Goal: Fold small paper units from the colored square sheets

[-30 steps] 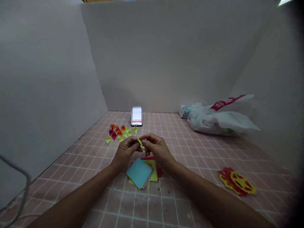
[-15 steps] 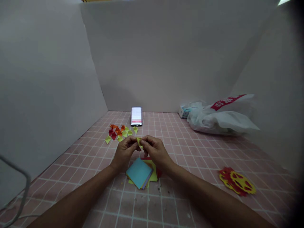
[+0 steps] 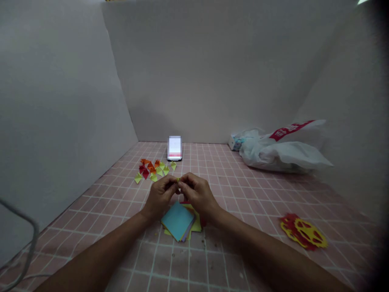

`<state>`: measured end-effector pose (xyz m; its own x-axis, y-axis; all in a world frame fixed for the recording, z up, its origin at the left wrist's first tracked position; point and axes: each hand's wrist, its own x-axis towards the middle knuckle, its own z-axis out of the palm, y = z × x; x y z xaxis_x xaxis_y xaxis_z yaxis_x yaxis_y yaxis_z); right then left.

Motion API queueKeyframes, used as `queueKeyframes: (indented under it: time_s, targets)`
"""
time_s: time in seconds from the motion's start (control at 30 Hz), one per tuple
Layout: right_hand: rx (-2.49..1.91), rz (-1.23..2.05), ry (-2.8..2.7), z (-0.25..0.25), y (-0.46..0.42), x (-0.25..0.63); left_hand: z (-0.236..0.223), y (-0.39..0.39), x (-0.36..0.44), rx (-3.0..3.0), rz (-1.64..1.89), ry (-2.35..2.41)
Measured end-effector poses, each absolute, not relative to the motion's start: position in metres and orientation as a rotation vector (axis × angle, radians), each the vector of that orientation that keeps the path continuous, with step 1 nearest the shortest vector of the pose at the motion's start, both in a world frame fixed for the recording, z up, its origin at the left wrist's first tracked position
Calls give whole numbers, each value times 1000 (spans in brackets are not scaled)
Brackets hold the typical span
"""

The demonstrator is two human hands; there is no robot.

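A small yellow piece of folded paper [image 3: 178,179] is pinched between both hands, mostly hidden by the fingers. My left hand [image 3: 161,195] grips it from the left with thumb and fingertips. From the right, my right hand [image 3: 199,192] closes on it in the same way, the fingertips of both hands nearly touching. Just below them lies a loose stack of square paper sheets [image 3: 178,221], light blue on top, with yellow, purple and red edges sticking out. Several small folded paper pieces [image 3: 152,169] in red, orange and yellow lie beyond my left hand.
A phone [image 3: 174,148] with a lit, blurred screen stands near the back wall. At the back right are a white plastic bag [image 3: 273,154] and a small box [image 3: 234,142]. Red and yellow cut-out shapes [image 3: 304,232] lie at the right. A grey cable [image 3: 33,231] bends in at the left.
My fingertips have drawn closer together around the yellow paper, so less of it shows. The stack and the other things have stayed in place.
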<state>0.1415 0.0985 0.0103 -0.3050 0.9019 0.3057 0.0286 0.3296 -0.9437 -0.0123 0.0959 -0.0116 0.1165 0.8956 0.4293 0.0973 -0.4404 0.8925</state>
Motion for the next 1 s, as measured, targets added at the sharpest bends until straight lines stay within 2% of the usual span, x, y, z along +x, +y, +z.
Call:
queueKeyframes:
  time_s: [0.47,1.0]
  targets:
    - [-897,1037,-1655,13,98,141,-9,93,-15,1923,1387,1163]
    - [-814,1274,-1567,11,101,141,-5,91,-12,1916,1409,1103]
